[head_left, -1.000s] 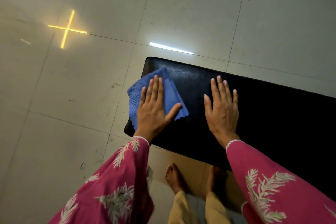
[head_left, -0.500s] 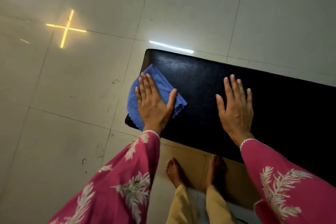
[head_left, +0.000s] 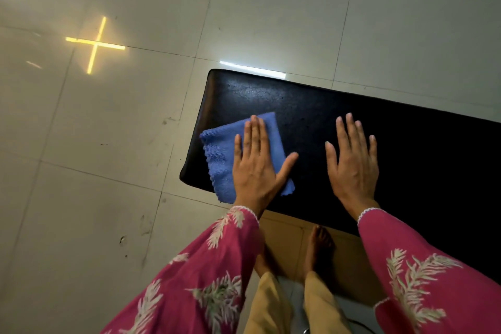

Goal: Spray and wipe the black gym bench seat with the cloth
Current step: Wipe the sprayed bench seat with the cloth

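The black gym bench seat [head_left: 298, 106] runs from the middle of the view to the right edge, and its left end looks damp and shiny. A folded blue cloth [head_left: 219, 154] lies on the seat's near left corner and hangs slightly over the front edge. My left hand [head_left: 256, 168] presses flat on the cloth, fingers pointing away from me. My right hand [head_left: 352, 163] rests flat on the bare seat to the right of the cloth, fingers spread and holding nothing. No spray bottle is in view.
Pale floor tiles [head_left: 108, 171] surround the bench, with reflected lights: a yellow cross [head_left: 95, 45] and a white strip [head_left: 252, 69]. My bare feet [head_left: 320, 244] stand under the bench's near edge.
My left hand has slid the cloth from the far left end toward the near edge and slightly right, turning straight. My right hand stays flat on the seat.
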Tool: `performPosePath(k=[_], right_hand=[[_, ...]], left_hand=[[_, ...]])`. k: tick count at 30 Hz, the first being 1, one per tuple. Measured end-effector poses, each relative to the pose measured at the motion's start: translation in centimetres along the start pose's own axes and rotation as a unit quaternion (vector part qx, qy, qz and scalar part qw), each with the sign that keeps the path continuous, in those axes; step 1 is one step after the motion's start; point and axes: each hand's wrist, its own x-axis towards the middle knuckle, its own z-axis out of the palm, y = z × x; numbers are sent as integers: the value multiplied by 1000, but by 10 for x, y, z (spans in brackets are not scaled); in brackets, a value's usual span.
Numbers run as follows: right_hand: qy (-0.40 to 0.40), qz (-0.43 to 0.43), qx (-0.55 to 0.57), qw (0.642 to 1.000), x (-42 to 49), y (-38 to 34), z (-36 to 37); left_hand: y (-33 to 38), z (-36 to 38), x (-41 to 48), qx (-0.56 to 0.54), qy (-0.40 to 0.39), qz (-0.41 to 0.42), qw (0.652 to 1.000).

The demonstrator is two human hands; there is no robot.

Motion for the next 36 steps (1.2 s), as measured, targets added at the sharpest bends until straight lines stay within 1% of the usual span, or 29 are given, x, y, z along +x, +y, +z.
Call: performPosePath(k=[2,3,4,5,6,8,9,10,12,14,15,16,17,18,19,20,21,22,23,24,26,27,28,29,31,32,33,34,36], right_hand=[[-2,9,-1,1000,5,8,-6],[-4,11,-4,1000,7,12,-8],[-3,13,-9,1000,11,19,-12],[-1,17,-13,1000,14,26,-15],[0,23,-18,1000,17,32,-17],[-2,29,-23,999,22,41,-19],[-4,29,-25,999,23,43,-19],[-6,27,-24,999,23,44,-18],[-9,27,-21,999,22,44,-15],[-10,30,-21,999,20,43,-13],[-13,32,-20,999,19,43,-13],[-16,30,-19,999,19,44,-12],[-17,29,-19,999,19,45,-11],[-14,27,-19,999,19,44,-10],[-10,28,-19,999,19,45,-9],[-6,29,-19,999,18,45,-8],[-3,30,-19,999,18,44,-8],[1,30,-19,999,18,44,-7],[5,29,-19,999,18,44,-7],[7,29,-19,999,18,44,-7],[10,30,-16,999,18,44,-7],[9,29,-16,999,18,44,-7],[9,28,-17,999,18,44,-6],[9,27,-18,999,18,44,-6],[10,28,-16,999,18,44,-6],[10,28,-16,999,18,43,-6],[11,28,-17,999,18,43,-5],[14,29,-19,999,18,43,-5],[15,31,-21,999,18,43,-5]], left_hand=[[-15,3,-10,31,-3,91,995],[-26,2,-8,39,4,115,993],[-33,2,-2,42,13,110,993],[-35,-1,7,44,21,76,996],[-31,-4,20,34,29,15,999],[-6,-3,43,-1,47,-119,992],[10,-1,48,-5,45,-139,989],[25,1,48,1,38,-108,993],[35,6,37,26,11,52,998],[16,6,35,40,2,200,979],[4,3,40,44,11,236,971],[-6,2,47,50,26,238,970],[-13,-1,56,57,40,213,975],[-15,-4,64,55,41,158,985],[-9,-5,72,45,39,80,995],[4,-4,77,28,44,-3,999],[19,-3,80,15,45,-66,997],[34,-2,81,16,37,-86,995],[44,-1,80,28,25,-59,998],[47,0,78,40,9,2,999],[34,-3,78,54,-9,131,990],[22,-4,80,61,-3,162,985],[12,-5,84,64,10,154,986],[7,-7,90,58,22,111,992],[16,-8,101,26,30,-37,999],[30,-6,104,15,28,-91,995],[44,-5,105,13,16,-102,995],[54,-4,104,23,0,-68,997],[55,-3,98,52,-31,57,997]])
